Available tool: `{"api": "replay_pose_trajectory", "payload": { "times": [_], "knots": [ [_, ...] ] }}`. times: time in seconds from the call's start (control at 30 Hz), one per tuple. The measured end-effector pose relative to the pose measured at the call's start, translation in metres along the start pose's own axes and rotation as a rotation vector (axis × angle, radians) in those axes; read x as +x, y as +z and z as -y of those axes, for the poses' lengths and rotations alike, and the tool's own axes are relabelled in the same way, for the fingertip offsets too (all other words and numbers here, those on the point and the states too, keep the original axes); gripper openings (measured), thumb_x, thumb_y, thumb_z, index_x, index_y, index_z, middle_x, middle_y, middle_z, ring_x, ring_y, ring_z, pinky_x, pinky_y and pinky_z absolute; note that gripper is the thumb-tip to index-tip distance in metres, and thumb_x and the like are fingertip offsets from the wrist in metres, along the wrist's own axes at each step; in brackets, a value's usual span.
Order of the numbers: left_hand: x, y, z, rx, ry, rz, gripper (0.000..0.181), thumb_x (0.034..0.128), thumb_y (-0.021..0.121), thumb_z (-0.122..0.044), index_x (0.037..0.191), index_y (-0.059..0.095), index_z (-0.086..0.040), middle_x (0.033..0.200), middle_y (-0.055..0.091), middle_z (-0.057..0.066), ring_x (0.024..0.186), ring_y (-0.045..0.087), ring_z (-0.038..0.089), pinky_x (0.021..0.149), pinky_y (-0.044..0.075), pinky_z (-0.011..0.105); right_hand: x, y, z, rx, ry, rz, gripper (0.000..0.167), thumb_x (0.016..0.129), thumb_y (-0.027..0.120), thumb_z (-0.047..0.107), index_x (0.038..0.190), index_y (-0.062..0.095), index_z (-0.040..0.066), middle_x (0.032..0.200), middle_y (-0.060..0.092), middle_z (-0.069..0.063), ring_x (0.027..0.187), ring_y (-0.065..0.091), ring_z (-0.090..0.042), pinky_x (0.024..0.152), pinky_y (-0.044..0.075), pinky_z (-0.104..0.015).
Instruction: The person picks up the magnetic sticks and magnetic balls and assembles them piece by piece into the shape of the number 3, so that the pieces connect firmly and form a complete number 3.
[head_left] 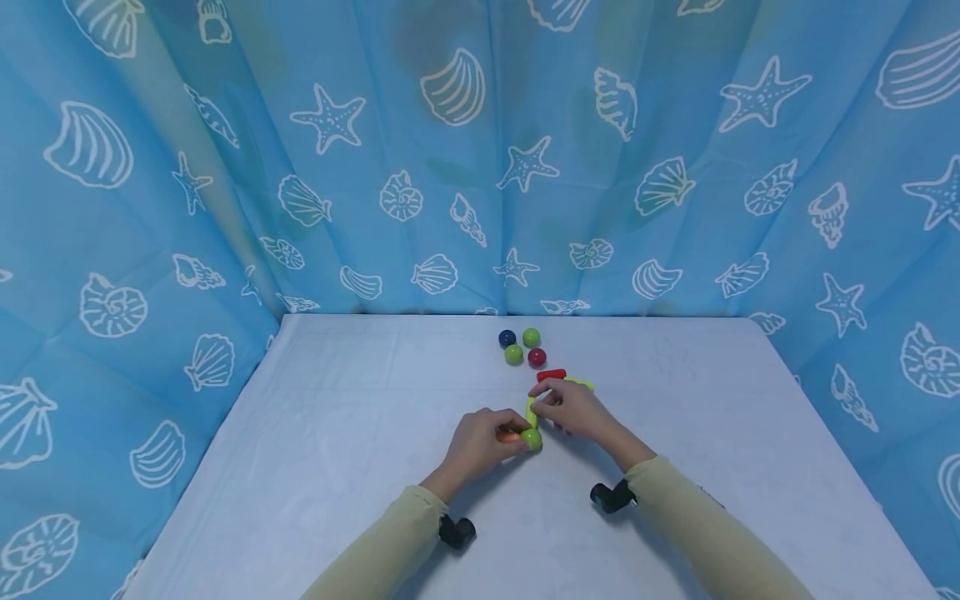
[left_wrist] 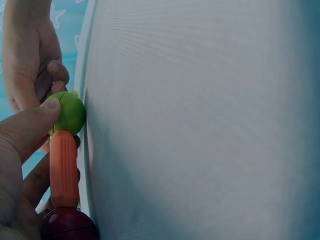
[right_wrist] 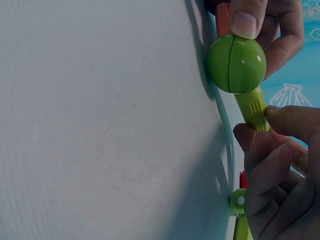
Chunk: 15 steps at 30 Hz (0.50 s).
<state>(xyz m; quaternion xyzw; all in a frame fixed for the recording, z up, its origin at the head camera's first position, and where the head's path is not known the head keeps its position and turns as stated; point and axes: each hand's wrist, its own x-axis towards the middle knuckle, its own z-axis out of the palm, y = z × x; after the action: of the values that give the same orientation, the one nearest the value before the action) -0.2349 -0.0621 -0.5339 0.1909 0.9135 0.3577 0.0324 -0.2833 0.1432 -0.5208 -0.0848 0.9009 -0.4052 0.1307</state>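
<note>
My left hand (head_left: 480,437) pinches a green ball (head_left: 532,439), with the thumb pressed on its side in the left wrist view. An orange ridged rod (left_wrist: 63,170) is joined to that ball, and a dark red ball (left_wrist: 69,225) sits at the rod's other end, partly cut off by the frame. On the opposite side my right hand (head_left: 573,408) pinches a yellow-green rod (right_wrist: 253,110) between thumb and fingers. One end of this rod meets the green ball; whether it is seated in it is hidden.
Beyond the hands on the white table (head_left: 360,417) lie a dark blue ball (head_left: 507,338), two green balls (head_left: 532,337) and a red ball (head_left: 537,357). A red rod (head_left: 551,375) and another yellow-green rod (head_left: 583,383) lie just behind my right hand. A blue shell-patterned curtain (head_left: 450,208) surrounds the table.
</note>
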Motion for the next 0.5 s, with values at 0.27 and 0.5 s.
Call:
{"api": "replay_pose_trajectory", "payload": {
  "times": [0.27,0.5],
  "knots": [
    [0.000,0.001,0.000,0.000,-0.003,-0.004,0.026,0.0867,0.083,-0.033,0.111,0.076,-0.029,0.097,0.069,-0.018,0.087,0.054,0.005,0.079,0.047,0.024,0.002,-0.004,0.000,-0.017,-0.005,-0.005,0.027,0.096,0.071,0.024,0.121,0.067,0.015,0.091,0.067,-0.002,0.062,0.060,-0.022,0.058,0.051,-0.031],
    [0.000,0.002,0.001,-0.004,-0.006,-0.002,0.025,0.0864,0.083,-0.032,0.110,0.076,-0.029,0.093,0.067,-0.018,0.084,0.053,0.005,0.077,0.046,0.022,0.010,-0.012,0.001,-0.074,-0.021,-0.092,0.025,0.097,0.069,0.025,0.120,0.068,0.015,0.097,0.067,-0.002,0.078,0.060,-0.020,0.067,0.054,-0.029]
  ]
}}
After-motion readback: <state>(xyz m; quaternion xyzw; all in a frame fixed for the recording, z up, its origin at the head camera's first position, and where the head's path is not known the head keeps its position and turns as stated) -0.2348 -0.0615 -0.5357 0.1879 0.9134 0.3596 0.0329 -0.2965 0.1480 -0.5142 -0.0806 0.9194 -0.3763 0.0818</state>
